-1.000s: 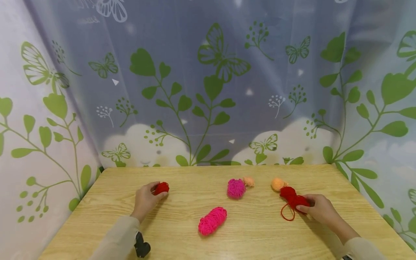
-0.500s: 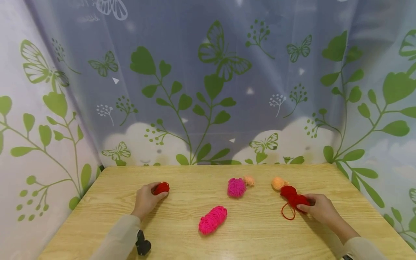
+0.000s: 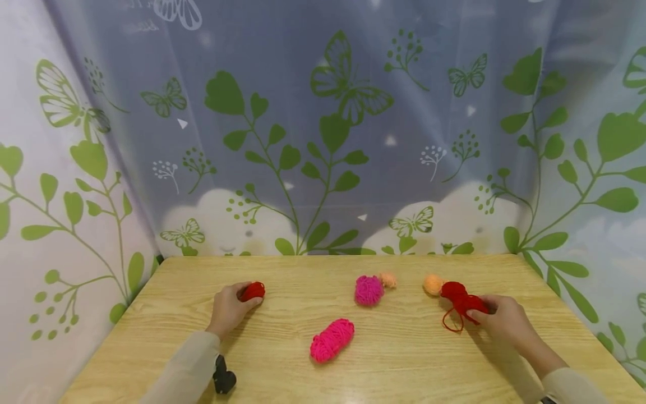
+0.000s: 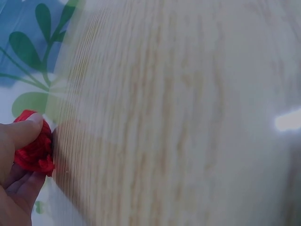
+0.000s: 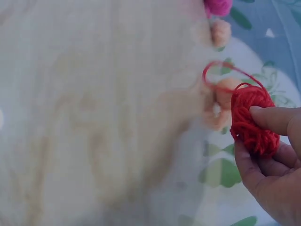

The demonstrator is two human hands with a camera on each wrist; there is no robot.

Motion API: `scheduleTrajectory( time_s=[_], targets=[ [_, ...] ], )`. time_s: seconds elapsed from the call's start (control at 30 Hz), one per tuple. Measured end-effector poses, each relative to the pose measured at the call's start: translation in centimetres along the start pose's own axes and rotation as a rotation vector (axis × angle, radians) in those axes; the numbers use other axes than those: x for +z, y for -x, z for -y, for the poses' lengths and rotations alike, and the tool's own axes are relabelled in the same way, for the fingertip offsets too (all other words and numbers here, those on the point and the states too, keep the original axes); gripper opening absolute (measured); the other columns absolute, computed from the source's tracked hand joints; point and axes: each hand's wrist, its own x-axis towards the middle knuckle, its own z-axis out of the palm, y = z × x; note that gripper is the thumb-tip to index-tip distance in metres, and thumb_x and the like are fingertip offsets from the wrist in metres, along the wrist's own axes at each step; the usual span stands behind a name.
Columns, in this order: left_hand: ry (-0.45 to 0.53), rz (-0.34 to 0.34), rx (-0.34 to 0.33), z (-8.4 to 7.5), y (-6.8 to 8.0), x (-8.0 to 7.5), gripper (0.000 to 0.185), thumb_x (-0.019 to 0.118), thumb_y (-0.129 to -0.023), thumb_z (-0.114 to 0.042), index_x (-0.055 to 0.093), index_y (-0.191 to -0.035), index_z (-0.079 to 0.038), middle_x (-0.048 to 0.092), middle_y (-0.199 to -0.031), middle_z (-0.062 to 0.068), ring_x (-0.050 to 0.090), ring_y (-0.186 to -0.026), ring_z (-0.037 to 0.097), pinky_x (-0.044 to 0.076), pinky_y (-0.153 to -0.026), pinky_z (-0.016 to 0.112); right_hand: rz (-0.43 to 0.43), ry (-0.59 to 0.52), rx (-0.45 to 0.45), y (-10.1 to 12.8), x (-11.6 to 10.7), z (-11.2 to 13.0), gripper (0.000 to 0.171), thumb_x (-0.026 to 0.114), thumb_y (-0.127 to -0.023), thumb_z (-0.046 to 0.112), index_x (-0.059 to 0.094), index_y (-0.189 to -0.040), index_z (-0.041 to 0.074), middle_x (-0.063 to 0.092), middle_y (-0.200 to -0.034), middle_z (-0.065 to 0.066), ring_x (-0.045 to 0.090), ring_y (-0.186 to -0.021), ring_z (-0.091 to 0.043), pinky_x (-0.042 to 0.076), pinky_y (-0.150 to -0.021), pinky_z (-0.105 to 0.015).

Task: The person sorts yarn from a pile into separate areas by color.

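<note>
Hands working at both ends of the desk (image 3: pixel 404 370). Left hand (image 3: pixel 228 310) gripping a small red ball (image 3: pixel 252 291) against the wood near the left edge, thumb over the top, fingers curling underneath, as seen from the left wrist (image 4: pixel 33 146). Right hand (image 3: pixel 504 324) pinching a red skein (image 3: pixel 461 302) on the right side, thumb pressing its top and fingers cupping below in the right wrist view (image 5: pixel 254 120), loose red loop (image 3: pixel 451 324) trailing off toward the near side. Resting just beside the skein, an orange ball (image 3: pixel 433 284), touching or nearly so. Sitting mid-desk, a magenta ball (image 3: pixel 368 290) with a small peach ball (image 3: pixel 387 280) right against its far right side. Lying nearer the front, a pink skein (image 3: pixel 331 340), well apart from both hands. Hanging behind it all, a curtain (image 3: pixel 323 140) with green leaves and butterflies. Poking out under the left sleeve, a small black piece (image 3: pixel 223 379), too unclear to name.
</note>
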Motion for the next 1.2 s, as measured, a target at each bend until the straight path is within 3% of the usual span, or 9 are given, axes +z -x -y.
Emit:
scheduleTrajectory(
  time_s=[0.17,0.47,0.73,1.2],
  targets=[
    [0.005,-0.008,0.019,0.1,0.0,0.0,0.05,0.078,-0.08,-0.012,0.061,-0.122,0.008,0.064,-0.117,0.026,0.061,-0.106,0.041,0.051,-0.088,0.05,-0.032,-0.001,-0.048,0.2,-0.6,1.8,0.039,0.073,-0.084,0.014,0.063,-0.11,-0.014,0.07,-0.094,-0.02,0.064,-0.079,-0.023,0.05,-0.058,-0.024],
    [0.003,0.002,0.019,0.4,-0.1,0.2,0.049,0.078,-0.08,-0.012,0.062,-0.122,0.007,0.063,-0.118,0.025,0.062,-0.106,0.039,0.052,-0.087,0.048,-0.106,-0.091,-0.113,-0.1,0.3,6.0,0.043,0.074,-0.085,0.02,0.063,-0.115,-0.009,0.068,-0.103,-0.024,0.068,-0.09,-0.035,0.054,-0.06,-0.023],
    [-0.003,0.001,0.018,0.2,-0.2,0.0,0.048,0.078,-0.08,-0.011,0.062,-0.121,0.008,0.064,-0.117,0.026,0.062,-0.105,0.039,0.051,-0.088,0.048,-0.121,-0.232,-0.164,-1.2,2.5,10.8,0.039,0.074,-0.085,0.016,0.064,-0.116,-0.005,0.068,-0.105,-0.022,0.068,-0.091,-0.033,0.057,-0.064,-0.027],
    [-0.009,0.008,0.021,0.2,-0.2,-0.1,0.047,0.078,-0.08,-0.012,0.063,-0.12,0.007,0.064,-0.116,0.025,0.063,-0.104,0.038,0.052,-0.087,0.047,-0.051,-0.416,-0.176,-3.7,8.1,19.0,0.036,0.074,-0.083,0.01,0.066,-0.116,-0.002,0.069,-0.105,-0.017,0.068,-0.09,-0.028,0.057,-0.071,-0.031]
  ],
)
